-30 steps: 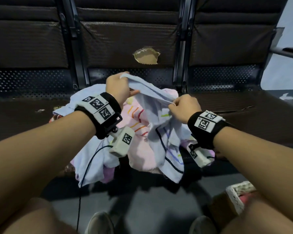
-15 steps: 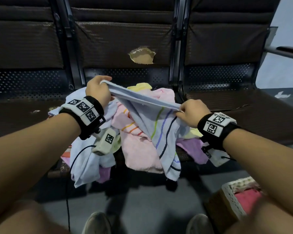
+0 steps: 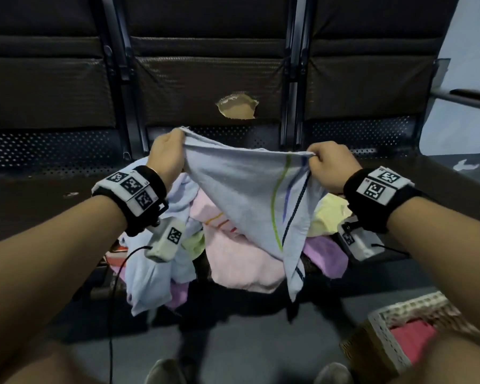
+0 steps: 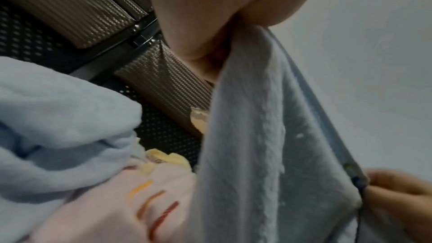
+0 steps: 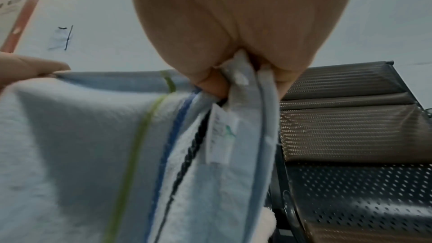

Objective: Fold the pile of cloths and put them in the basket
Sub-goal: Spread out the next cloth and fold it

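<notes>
So you've got the pale blue terry cloth with the green, blue and dark stripes (image 3: 250, 189) lifted off the heap and stretched between both hands above the bench seat. Your left hand (image 3: 168, 156) has its fingers curled round 1 top corner, and your right hand (image 3: 331, 164) is pinching the other end, with a few bunched layers and the white care label (image 5: 221, 136) caught in that grip, going by the right wrist view.

That bunching is the first thing that could bite you. If you're holding a gathered wad and not a clean corner, the cloth hangs as a skewed triangle (it does right now, tapering to a point low on the right), and any fold you make from here will probably come out crooked.

Second risk: the low tip hangs down in front of the pile of pink, yellow, purple and blue cloths (image 3: 241, 253) on the dark brown bench seat (image 3: 39, 206). I can't tell if it's touching them. If it snags, you could drag the pink one off the edge, since part of that heap already droops over the front lip.

Third: the woven basket with the white patterned rim (image 3: 383, 336) sits down by your right knee, already holding something red, and it's partly hidden by your leg. Reaching down blind could undo your fold.
</notes>
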Motion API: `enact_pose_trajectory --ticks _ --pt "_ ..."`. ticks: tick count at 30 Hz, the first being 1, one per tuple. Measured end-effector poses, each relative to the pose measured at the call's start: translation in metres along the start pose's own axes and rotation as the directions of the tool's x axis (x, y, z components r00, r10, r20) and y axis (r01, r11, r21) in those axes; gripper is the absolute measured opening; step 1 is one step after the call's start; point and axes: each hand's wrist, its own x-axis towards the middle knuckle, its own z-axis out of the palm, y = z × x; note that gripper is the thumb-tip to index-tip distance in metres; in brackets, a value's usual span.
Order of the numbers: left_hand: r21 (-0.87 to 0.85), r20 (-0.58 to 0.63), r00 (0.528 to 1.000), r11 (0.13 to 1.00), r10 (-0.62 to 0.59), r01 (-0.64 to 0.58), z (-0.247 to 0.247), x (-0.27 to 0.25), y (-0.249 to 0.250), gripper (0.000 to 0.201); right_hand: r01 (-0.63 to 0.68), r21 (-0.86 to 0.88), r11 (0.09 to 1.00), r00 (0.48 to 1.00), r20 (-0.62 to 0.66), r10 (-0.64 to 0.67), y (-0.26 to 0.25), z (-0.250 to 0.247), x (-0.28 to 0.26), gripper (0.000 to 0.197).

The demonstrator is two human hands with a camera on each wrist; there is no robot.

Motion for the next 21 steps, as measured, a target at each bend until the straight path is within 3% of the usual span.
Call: enact_pose_trajectory --ticks 3,5,6,7,9,11,12,13,15,17,19,21 --pt "0.115 0.030 0.983 0.976 0.182 -0.184 0.008 0.001 0.023 0.021 -0.074 -0.009 0.997 0.996 -0.046 0.074 -0.014 -0.021 0.002 0.027" --pt "0.395 0.144 0.942 0.855 0.304 -0.336 0.006 0.004 0.034 0.017 -0.078 0.011 0.997 0.991 -0.109 0.079 -0.023 -0.039 0.005 0.026" --pt "0.508 0.181 0.928 0.777 0.326 -0.372 0.003 0.005 0.039 0.022 -0.066 0.028 0.997 0.989 -0.132 0.069 -0.027 -0.048 0.007 0.025" --pt "0.547 0.173 0.932 0.756 0.319 -0.360 0.000 0.004 0.046 0.029 -0.055 0.047 0.997 0.987 -0.151 0.061 -0.031 -0.057 0.008 0.025" --pt "0.442 0.150 0.939 0.829 0.309 -0.343 -0.005 0.001 0.061 0.034 -0.044 0.099 0.994 0.980 -0.187 0.062 -0.038 -0.073 0.011 0.024" --pt "0.097 0.165 0.970 0.975 0.180 -0.198 -0.006 -0.003 0.078 0.023 -0.036 0.158 0.987 0.973 -0.221 0.071 -0.044 -0.085 0.011 0.033" --pt "-0.001 0.202 0.971 0.991 0.131 -0.134 -0.007 -0.003 0.083 0.019 -0.036 0.186 0.982 0.969 -0.236 0.080 -0.047 -0.089 0.012 0.041" --pt "-0.020 0.243 0.963 0.993 0.118 -0.117 -0.007 -0.002 0.089 0.014 -0.038 0.212 0.977 0.965 -0.246 0.091 -0.048 -0.092 0.012 0.050" --pt "0.107 0.285 0.952 0.983 0.114 -0.150 -0.010 -0.003 0.097 0.011 -0.032 0.271 0.962 0.962 -0.251 0.103 -0.048 -0.095 0.015 0.061" --pt "0.222 0.270 0.957 0.961 0.103 -0.166 -0.013 0.000 0.100 0.024 0.001 0.352 0.936 0.963 -0.252 0.094 -0.046 -0.097 0.018 0.060" --pt "0.203 0.229 0.962 0.959 0.149 -0.197 -0.014 0.003 0.103 0.027 0.019 0.426 0.905 0.968 -0.236 0.091 -0.046 -0.100 0.020 0.056" --pt "0.132 0.170 0.966 0.967 0.195 -0.219 -0.014 0.007 0.106 0.017 0.002 0.490 0.872 0.979 -0.180 0.099 -0.048 -0.103 0.021 0.054"
